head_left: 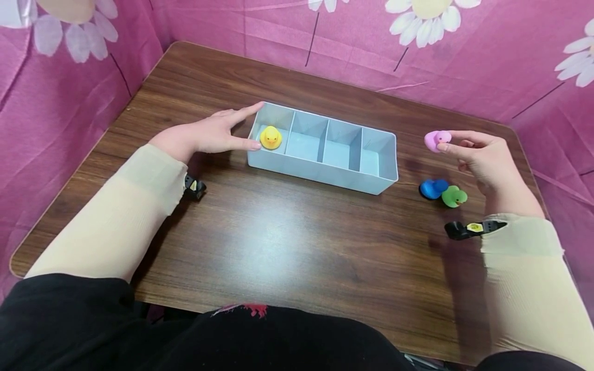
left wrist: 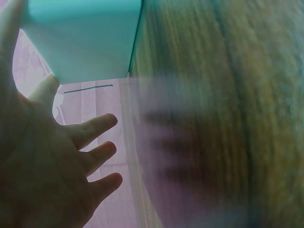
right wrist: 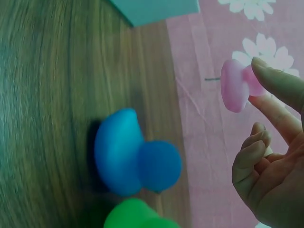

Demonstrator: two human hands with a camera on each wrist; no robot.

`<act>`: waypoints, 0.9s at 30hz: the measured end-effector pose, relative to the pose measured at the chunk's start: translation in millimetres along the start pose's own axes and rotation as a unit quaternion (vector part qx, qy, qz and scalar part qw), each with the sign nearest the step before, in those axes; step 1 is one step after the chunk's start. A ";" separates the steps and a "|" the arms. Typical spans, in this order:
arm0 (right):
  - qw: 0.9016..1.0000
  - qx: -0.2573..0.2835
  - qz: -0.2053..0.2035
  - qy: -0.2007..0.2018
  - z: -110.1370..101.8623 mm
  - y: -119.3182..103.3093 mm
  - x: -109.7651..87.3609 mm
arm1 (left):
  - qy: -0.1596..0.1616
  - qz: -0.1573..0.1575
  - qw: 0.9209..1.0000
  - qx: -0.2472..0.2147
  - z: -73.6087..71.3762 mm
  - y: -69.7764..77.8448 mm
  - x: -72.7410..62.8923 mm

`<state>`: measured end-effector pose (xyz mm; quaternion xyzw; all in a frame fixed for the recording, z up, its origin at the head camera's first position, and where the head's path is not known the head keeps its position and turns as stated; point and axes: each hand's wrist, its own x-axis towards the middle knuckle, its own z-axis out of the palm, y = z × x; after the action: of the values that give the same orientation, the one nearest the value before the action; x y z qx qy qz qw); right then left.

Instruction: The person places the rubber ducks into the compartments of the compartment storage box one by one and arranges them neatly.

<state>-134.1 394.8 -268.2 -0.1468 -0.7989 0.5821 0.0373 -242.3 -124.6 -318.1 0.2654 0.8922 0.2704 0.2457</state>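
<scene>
A pink rubber duck (head_left: pixel 435 140) is pinched by its head between the thumb and index finger of my right hand (head_left: pixel 487 157), raised above the table. In the right wrist view the pink duck (right wrist: pixel 234 86) hangs clear of the wood. My left hand (head_left: pixel 211 133) rests against the left end of a pale blue divided box (head_left: pixel 325 173), thumb and index finger spread to its corners. A yellow rubber duck (head_left: pixel 270 138) sits in the leftmost compartment. Below my right hand, a blue duck (head_left: pixel 431 189) and a green duck (head_left: pixel 454 196) stand side by side on the table.
The brown wooden table (head_left: pixel 278 247) carries the box near its middle. Behind and beside it hangs a pink cloth (head_left: pixel 278 31) with white flowers. The box's other compartments, right of the yellow duck, hold nothing.
</scene>
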 end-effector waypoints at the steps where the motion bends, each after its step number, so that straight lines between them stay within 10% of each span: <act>1: 1.000 -0.002 -0.001 -0.001 1.9 -2.0 -1.0 | 0.000 0.000 1.000 -0.001 0.0 -0.3 0.0; 27: 0.991 -0.093 -0.069 -0.069 54.4 -39.3 -11.9 | 0.000 -0.002 1.000 -0.016 -0.1 1.7 -2.2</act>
<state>-142.8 330.6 -247.3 -0.0541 -0.8586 0.5097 0.0084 -240.2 -124.8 -316.4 0.2598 0.8884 0.2839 0.2502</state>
